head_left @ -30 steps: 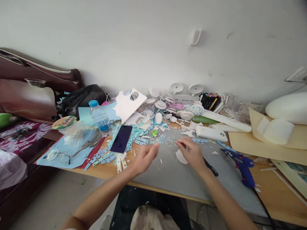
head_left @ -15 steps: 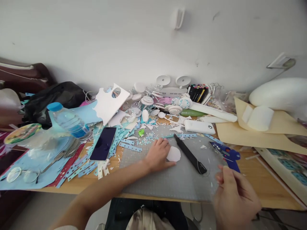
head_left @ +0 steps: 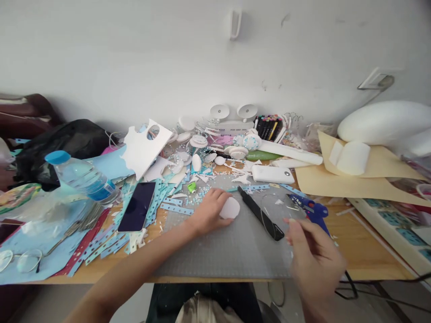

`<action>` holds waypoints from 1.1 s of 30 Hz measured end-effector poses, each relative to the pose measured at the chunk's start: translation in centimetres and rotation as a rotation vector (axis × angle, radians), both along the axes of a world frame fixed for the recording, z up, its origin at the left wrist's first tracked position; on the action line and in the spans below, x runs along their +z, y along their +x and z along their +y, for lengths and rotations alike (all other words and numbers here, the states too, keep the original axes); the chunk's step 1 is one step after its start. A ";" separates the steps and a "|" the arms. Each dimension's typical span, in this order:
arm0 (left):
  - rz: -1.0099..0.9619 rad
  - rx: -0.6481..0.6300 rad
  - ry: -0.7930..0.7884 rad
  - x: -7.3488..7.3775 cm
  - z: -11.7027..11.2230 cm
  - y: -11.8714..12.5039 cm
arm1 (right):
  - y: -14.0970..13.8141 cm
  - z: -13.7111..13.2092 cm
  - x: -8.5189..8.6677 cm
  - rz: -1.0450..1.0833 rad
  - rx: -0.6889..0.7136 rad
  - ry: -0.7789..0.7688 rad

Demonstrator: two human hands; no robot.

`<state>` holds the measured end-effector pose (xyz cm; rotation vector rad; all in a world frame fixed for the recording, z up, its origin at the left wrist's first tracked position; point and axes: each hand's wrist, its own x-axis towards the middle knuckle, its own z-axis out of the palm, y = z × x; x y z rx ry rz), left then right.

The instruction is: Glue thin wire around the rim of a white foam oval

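My left hand rests on the grey cutting mat, its thumb and fingers closed around the edge of a white foam-like disc lying flat there. Over the mat's right side, my right hand is raised with thumb and forefinger pinched. A thin wire-like strand loops from near those fingertips over a black, knife-like tool; its ends are hard to see. Just beyond my right hand lies a blue glue gun.
A phone, a water bottle and eyeglasses lie left among paper strips. White discs and scraps crowd the back, with a white device and markers. Tan sheets and a power strip are right.
The view has shifted a little to the right. My right hand has moved up slightly and the strand's loop looks wider. My left hand stays at the disc.
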<state>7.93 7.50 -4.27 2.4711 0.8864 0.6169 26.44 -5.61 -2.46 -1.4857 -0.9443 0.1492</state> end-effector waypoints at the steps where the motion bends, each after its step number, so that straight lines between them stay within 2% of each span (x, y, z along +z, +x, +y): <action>1: -0.027 0.027 -0.012 0.4 -0.3 -1.0 | 0.0 0.4 0.3 -0.039 0.004 0.015; 4: -0.104 0.146 -0.070 1.3 -1.9 -4.8 | -0.3 3.3 0.7 -0.222 0.098 0.071; 7: -0.217 0.246 -0.308 1.5 -3.9 -8.8 | -1.2 8.0 0.4 -0.440 0.328 0.078; 9: -0.273 0.311 -0.399 1.3 -5.4 -10.8 | -1.8 10.9 0.0 -0.503 0.456 0.058; 12: -0.306 0.337 -0.407 1.1 -7.2 -12.8 | -2.3 12.5 -0.6 -0.531 0.532 0.033; 14: -0.295 0.304 -0.383 1.2 -8.1 -13.3 | -2.8 11.3 -1.0 -0.508 0.515 0.019; 16: -0.281 0.251 -0.398 1.5 -8.7 -13.2 | -3.7 8.7 -1.4 -0.446 0.532 -0.023; 17: -0.285 0.216 -0.430 1.7 -8.8 -12.8 | -4.4 7.2 -1.6 -0.391 0.590 -0.074; 20: -0.401 0.117 -0.594 2.2 -8.9 -11.2 | -7.2 3.2 -2.3 0.154 0.979 -0.342; 21: -0.482 0.089 -0.650 2.2 -8.9 -10.6 | -8.2 2.2 -2.5 0.284 1.053 -0.403; 23: -0.644 0.024 -0.751 1.9 -8.8 -9.6 | -9.7 1.0 -2.8 0.386 1.099 -0.444; 26: -0.772 -0.133 -0.977 1.2 -8.9 -8.5 | -10.1 0.6 -2.8 0.387 1.082 -0.443; 29: -0.896 -0.163 -1.063 0.9 -9.3 -8.2 | -7.5 1.4 -2.6 0.230 0.975 -0.430; 30: -0.946 -0.136 -1.046 0.8 -9.4 -8.2 | -6.1 1.8 -2.7 0.044 0.856 -0.403; 31: -0.986 -0.114 -1.041 0.8 -9.6 -8.2 | -4.5 2.4 -2.9 -0.168 0.663 -0.349; 33: -1.037 -0.121 -1.119 0.8 -9.9 -8.3 | -1.3 3.7 -3.8 -0.522 0.328 -0.301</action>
